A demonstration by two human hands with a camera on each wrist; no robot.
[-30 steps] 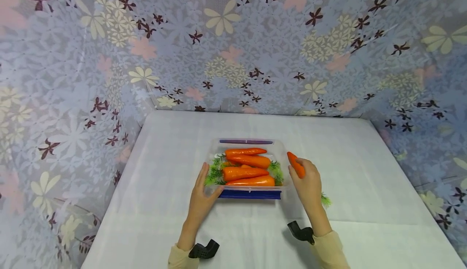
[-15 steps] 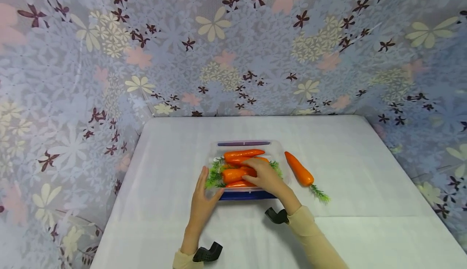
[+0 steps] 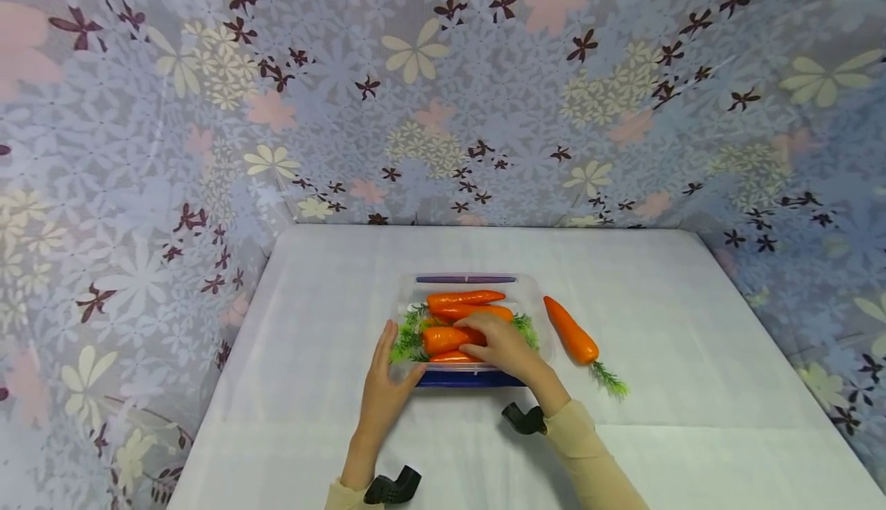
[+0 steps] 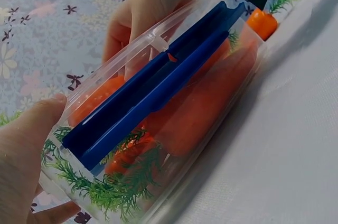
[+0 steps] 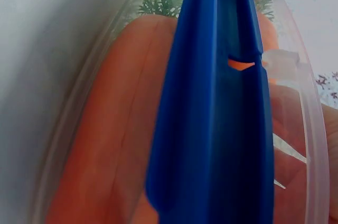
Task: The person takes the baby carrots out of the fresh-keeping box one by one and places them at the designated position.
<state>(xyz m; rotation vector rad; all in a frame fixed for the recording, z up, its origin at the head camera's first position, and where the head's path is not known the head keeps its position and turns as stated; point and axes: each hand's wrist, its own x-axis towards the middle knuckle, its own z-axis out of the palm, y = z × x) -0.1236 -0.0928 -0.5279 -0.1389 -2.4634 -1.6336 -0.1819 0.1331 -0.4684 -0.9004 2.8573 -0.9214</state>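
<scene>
A clear plastic container (image 3: 542,295) with blue clip flaps (image 4: 153,92) holds several orange carrots with green feathery tops. My left hand (image 3: 383,387) rests against its left front corner, fingers straight along the side and thumb by the front rim. My right hand (image 3: 511,350) reaches over the front wall, its thumb and fingers around a carrot (image 3: 441,339) inside. One more carrot (image 3: 572,335) lies on the cloth just right of the container, its green top toward me. In the right wrist view, the blue flap (image 5: 211,102) and the clear wall cover most of the right hand.
White cloth (image 3: 692,341) covers the table, with a crease running across its right front. Floral fabric (image 3: 443,110) rises behind the table and along both sides. Each wrist wears a black camera mount (image 3: 393,485).
My right hand has let go of the carrot at the right, leaving it on the cloth, and moved left into the container onto another carrot. My left hand stays at the corner.
</scene>
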